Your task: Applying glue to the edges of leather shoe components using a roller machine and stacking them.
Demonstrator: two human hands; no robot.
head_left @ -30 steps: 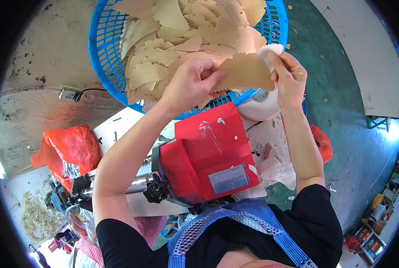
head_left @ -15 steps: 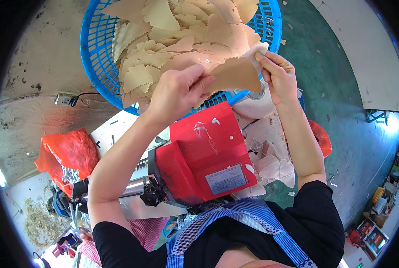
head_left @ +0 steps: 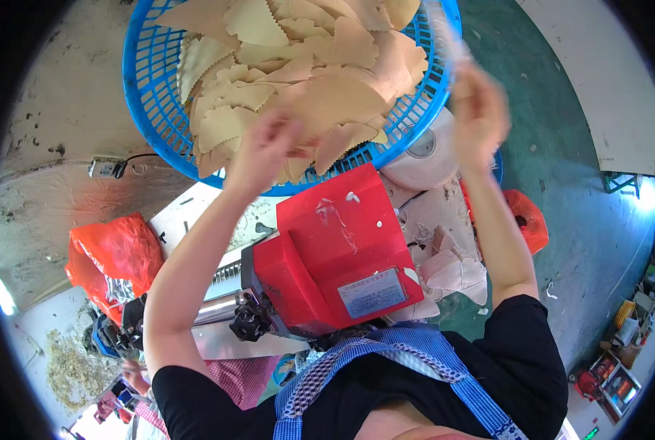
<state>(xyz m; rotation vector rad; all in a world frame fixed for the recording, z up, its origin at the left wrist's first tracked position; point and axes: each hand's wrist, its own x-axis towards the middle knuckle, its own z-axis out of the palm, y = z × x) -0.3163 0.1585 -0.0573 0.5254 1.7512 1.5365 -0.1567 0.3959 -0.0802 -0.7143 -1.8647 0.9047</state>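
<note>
A blue plastic basket (head_left: 138,95) holds a heap of tan, zigzag-edged sheet pieces (head_left: 247,81). Over its near part is my left hand (head_left: 265,150), blurred, with fingers apart beside a broad tan piece (head_left: 335,101) that lies on top of the heap. Past the basket's right rim, my right hand (head_left: 480,114) is strongly smeared by motion. A thin whitish piece (head_left: 444,33) extends up from its pinched fingers, and its outline is too blurred to make out.
Below the basket sits a red machine (head_left: 342,249) with a metal roller (head_left: 217,309) on its left. A white round spool (head_left: 424,155) and pale scraps (head_left: 452,275) are to its right. Red plastic bags lie left (head_left: 118,257) and right (head_left: 527,220).
The tan piece has left my left hand and lies on the heap. My right hand has moved right, away from it, with the whitish piece.
</note>
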